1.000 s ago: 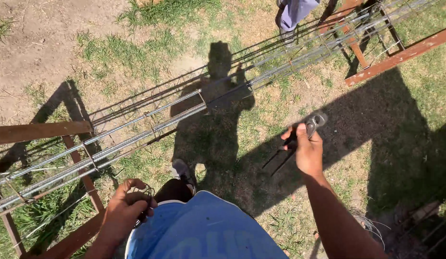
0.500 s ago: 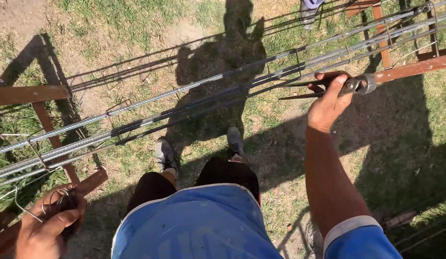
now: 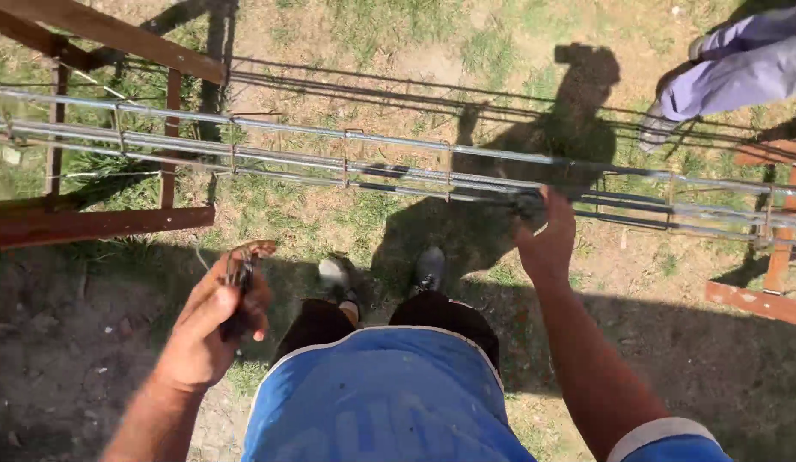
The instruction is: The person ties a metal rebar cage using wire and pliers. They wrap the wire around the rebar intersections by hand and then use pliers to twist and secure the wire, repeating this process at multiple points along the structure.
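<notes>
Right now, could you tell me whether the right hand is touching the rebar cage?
Touching: the head view shows the right hand closed over a bar of the rebar cage.

Grey ribbed steel bars (image 3: 398,167) cross the upper frame over patchy green grass and tan dirt (image 3: 398,34); rust-brown trestles (image 3: 90,224) stand at left and right. A bright blue shirt (image 3: 381,402) fills the bottom centre; lavender-grey trousers (image 3: 740,73) show upper right.

Right hand (image 3: 548,239) grips the rebar cage (image 3: 347,158); left hand (image 3: 211,321) holds, seemingly, wire ties (image 3: 240,272).
</notes>
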